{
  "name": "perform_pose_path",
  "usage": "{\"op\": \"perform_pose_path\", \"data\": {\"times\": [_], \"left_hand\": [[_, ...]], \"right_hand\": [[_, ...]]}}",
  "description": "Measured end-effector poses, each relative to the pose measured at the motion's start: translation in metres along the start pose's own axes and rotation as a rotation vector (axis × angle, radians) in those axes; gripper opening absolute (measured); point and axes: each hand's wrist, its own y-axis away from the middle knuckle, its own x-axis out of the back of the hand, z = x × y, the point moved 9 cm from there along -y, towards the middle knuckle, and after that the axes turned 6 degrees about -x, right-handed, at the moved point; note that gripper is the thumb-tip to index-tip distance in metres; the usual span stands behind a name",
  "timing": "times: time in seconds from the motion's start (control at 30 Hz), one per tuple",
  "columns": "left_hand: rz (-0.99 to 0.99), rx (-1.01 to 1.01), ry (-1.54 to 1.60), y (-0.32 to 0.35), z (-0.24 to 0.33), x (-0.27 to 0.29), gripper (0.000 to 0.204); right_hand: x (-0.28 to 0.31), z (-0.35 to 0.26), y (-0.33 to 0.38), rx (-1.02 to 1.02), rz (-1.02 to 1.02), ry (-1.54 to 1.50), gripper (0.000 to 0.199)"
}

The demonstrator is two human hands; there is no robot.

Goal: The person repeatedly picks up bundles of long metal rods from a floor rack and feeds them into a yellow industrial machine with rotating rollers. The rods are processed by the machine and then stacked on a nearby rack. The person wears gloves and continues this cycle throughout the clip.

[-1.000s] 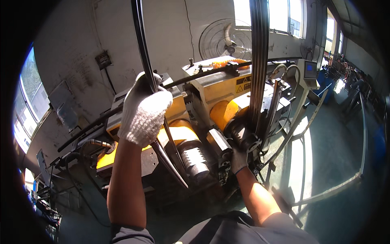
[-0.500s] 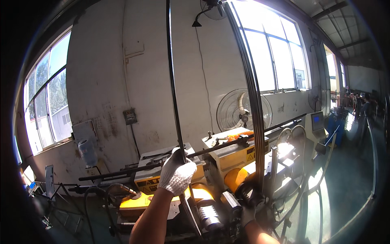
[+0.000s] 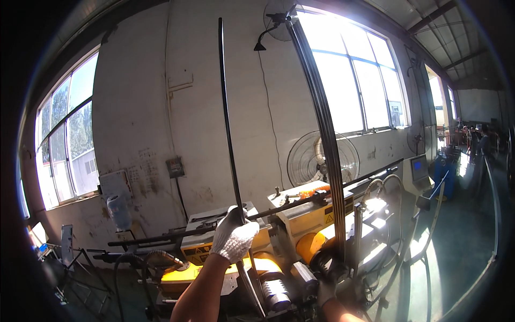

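Left hand [image 3: 236, 236] grips a slender black rod [image 3: 229, 118]; right hand [image 3: 325, 291], shadowed, can't be judged. Bundled bars [image 3: 325, 115] overlap the fan [image 3: 321, 168].

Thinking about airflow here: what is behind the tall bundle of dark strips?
Behind the bundle are a round fan, the wall, a bright window and, lower, a yellow machine. Parts directly behind the bundle are covered and cannot be seen.
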Motion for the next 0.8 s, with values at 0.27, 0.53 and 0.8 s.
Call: {"op": "perform_pose_path", "data": {"times": [0.27,0.53,0.8], "left_hand": [[0.041,0.085,0.069,0.001,-0.013,-0.001,0.038],[0.129,0.129,0.252,0.007,-0.015,0.012,0.043],[-0.108,0.106,0.102,0.01,-0.052,0.021,0.039]], "right_hand": [[0.008,0.009,-0.007,0.012,0.024,-0.012,0.042],[0.017,0.011,-0.006,0.021,0.014,0.001,0.038],[0.024,0.025,-0.015,0.551,0.17,1.367,0.023]]}}
